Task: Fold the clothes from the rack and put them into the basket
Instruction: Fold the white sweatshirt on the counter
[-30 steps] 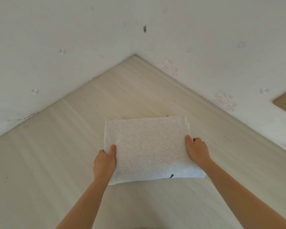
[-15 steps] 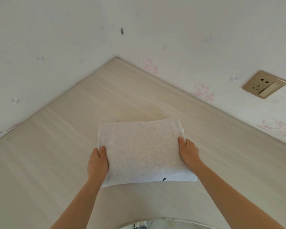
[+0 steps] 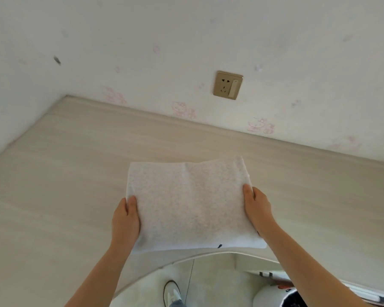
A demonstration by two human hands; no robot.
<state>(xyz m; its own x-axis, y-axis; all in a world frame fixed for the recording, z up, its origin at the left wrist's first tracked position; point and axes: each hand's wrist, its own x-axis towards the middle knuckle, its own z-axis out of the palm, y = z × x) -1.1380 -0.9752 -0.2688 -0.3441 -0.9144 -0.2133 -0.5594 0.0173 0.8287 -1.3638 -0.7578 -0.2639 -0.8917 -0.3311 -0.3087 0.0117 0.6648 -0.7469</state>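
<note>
Where the pale wood-grain tabletop (image 3: 53, 196) curves back toward the viewer, a folded light grey garment (image 3: 191, 204) sits as a neat rectangle held between two hands, its near edge close to the table's rounded rim; whether its underside rests on the surface or is slightly lifted cannot be told. A small dark mark (image 3: 219, 246) shows at the near edge of the cloth, too small to identify. The left hand (image 3: 125, 220) grasps the garment's left side, thumb lying on top and the remaining fingers hidden beneath the fabric. The right hand (image 3: 256, 207) grasps the right side in the same manner, thumb on top, fingers tucked under and out of sight. Both forearms run off the lower edge of the view. Beyond the table stands a white wall (image 3: 186, 29) bearing faint pink cartoon stickers (image 3: 183, 110), blurred, and a gold-coloured socket with switch (image 3: 228, 85). A dark spot (image 3: 57, 60) marks the wall at upper left. Below the table rim, a white shoe (image 3: 171, 293) stands on a pale floor, cut off by the frame, and at lower right a white and black object (image 3: 277, 295) is partly hidden by the right forearm and cannot be identified.
</note>
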